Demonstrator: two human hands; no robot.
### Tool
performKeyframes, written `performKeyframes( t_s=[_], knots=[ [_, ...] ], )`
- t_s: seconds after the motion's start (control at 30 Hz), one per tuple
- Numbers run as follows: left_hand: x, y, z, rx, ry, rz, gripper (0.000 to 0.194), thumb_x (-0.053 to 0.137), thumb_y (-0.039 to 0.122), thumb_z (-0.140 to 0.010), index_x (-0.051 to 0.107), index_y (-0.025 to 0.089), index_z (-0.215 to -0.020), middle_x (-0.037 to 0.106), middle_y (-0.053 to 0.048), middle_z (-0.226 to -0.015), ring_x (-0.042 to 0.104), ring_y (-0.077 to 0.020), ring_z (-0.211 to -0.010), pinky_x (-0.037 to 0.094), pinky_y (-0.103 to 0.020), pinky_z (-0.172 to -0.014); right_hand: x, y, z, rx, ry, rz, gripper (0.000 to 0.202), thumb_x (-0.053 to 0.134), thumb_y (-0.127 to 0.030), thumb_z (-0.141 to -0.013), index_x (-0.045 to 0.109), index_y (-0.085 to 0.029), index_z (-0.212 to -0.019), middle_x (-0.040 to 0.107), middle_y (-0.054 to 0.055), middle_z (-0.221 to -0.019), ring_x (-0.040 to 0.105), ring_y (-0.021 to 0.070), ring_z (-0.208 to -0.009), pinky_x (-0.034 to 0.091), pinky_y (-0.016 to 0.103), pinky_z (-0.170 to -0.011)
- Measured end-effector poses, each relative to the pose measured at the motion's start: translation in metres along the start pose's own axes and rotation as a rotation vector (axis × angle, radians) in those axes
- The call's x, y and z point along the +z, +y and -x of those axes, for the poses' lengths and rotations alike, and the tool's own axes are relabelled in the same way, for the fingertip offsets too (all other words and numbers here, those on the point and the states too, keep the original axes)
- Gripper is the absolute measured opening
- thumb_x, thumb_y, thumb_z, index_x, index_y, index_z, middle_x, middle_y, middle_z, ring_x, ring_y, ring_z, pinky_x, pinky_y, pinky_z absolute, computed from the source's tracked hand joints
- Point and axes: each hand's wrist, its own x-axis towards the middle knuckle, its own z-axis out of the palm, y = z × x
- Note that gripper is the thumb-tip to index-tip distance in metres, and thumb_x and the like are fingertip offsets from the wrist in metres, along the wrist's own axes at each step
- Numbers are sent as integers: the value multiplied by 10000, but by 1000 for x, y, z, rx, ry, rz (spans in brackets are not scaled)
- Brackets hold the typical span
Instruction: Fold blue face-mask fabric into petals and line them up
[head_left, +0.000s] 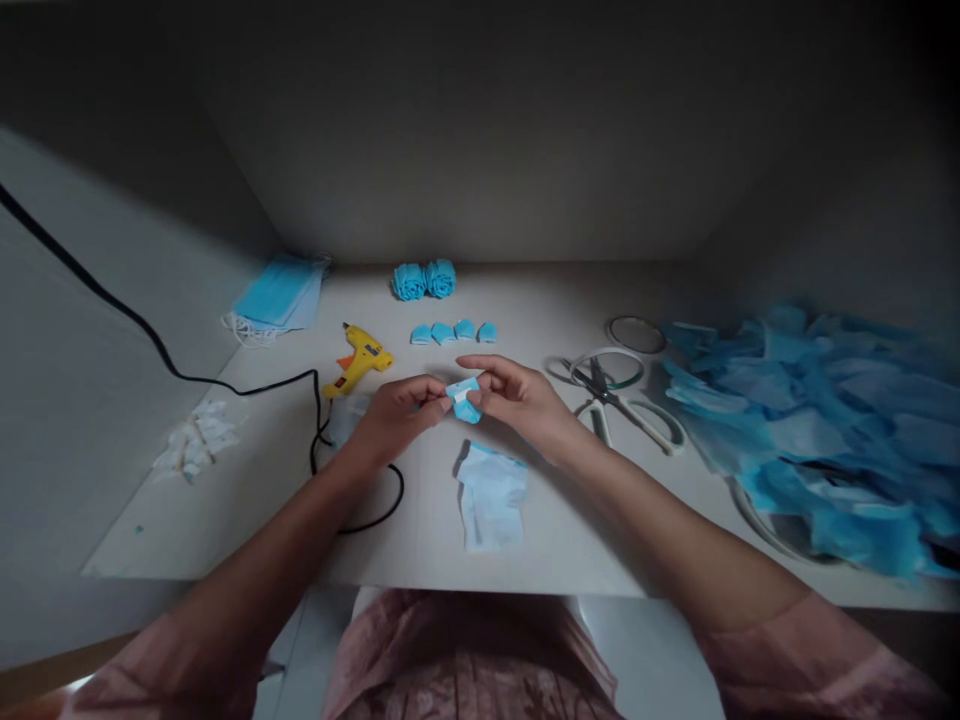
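Note:
Between my two hands, above the middle of the table, is a small folded blue and white fabric piece (465, 402). My left hand (405, 412) pinches its left edge between thumb and fingers. On its right side, my right hand (521, 400) grips it with the thumb in front, the index finger stretched out above. Below the hands lie white and pale blue fabric pieces (491, 500). Several small folded blue petals (453, 332) sit in a row beyond the hands, and two blue fabric roses (424, 281) stand behind them.
A yellow glue gun (358, 360) with a black cord (401, 490) lies left. Blue masks (277, 295) are at back left, white scraps (196, 440) at far left. Scissors (630, 405) and rings (636, 334) lie right, beside a large blue fabric pile (832, 420).

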Motion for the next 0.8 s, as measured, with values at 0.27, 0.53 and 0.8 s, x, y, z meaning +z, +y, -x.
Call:
performKeyframes(
  t_s=[0.27, 0.53, 0.8],
  knots=[
    [2, 4, -1, -52, -23, -9, 206, 576, 376, -768, 593, 174, -734, 514, 35, -613, 439, -107, -588, 336, -238, -570, 6, -2, 2, -104, 59, 147, 392, 639, -199, -771, 616, -207, -1162, 507, -42, -742, 476, 104, -668, 401, 272, -657],
    [2, -1, -2, -43, -23, -15, 186, 553, 325, -769, 538, 175, -660, 485, 45, -566, 425, -95, -544, 319, -229, -541, 3, 0, 2, -96, 35, 105, 416, 637, -251, -794, 602, -227, -1208, 534, -26, -755, 501, 119, -674, 421, 267, -640],
    [-1, -3, -4, -57, 4, -13, 162, 556, 322, -748, 575, 166, -705, 514, 38, -590, 447, -97, -561, 328, -225, -551, -3, -11, 1, 132, 45, 92, 246, 658, -347, -784, 698, -160, -940, 641, 10, -785, 565, 129, -725, 434, 296, -741]
  ],
)
